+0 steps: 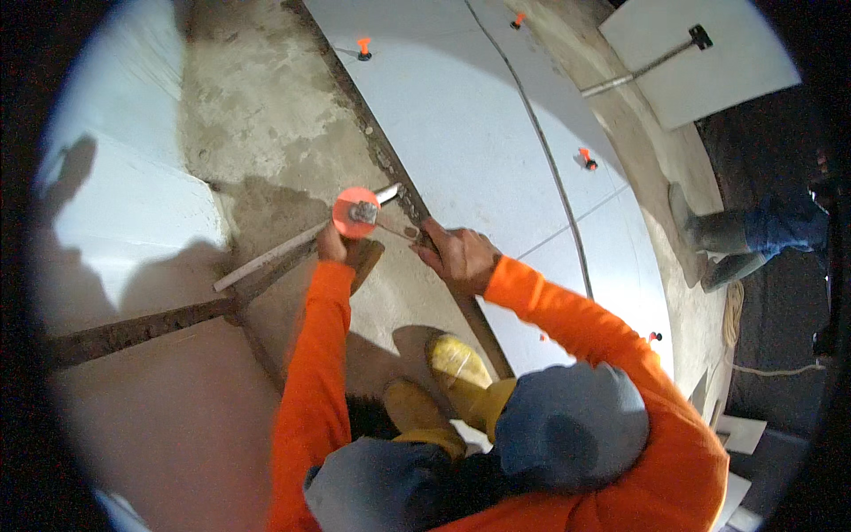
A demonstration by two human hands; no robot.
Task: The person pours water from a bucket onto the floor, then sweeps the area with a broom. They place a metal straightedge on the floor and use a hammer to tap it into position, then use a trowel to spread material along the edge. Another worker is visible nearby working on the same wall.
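I see my left hand (335, 244) closed around the handle of a mallet (355, 213), its round orange head facing up at me and its pale shaft running down-left across the bare mortar bed (266, 115). My right hand (459, 255) presses low against the dark edge of the big white floor tile (461, 115), fingers (429, 241) bunched on something thin and grey there, perhaps a small trowel (396, 230); I cannot tell exactly what they pinch. The mallet sits just beside that tile edge, likely so the head can reach the joint. Orange levelling clips (363, 47) stand along the tile seams. My yellow boots (456, 363) are planted on the mortar, close to the tile. Another person's boot (709, 232) shows far right.
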